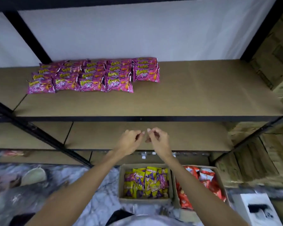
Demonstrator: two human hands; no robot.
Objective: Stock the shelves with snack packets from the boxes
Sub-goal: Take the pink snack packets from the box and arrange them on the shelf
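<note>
Left hand (131, 141) and right hand (159, 141) hover together, empty, fingers loosely curled. Pink packets (93, 75) occupy the shelf (203, 95) (left side); yellow packets (145, 183) wait in the box (144, 200). Next rows should continue rightward, fronts aligned.

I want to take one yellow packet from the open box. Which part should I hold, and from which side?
Probably pinch the top edge of a yellow packet, coming down from above. The packets seem to stand tightly together in the box, so only their tops are free and the walls block the sides.
</note>
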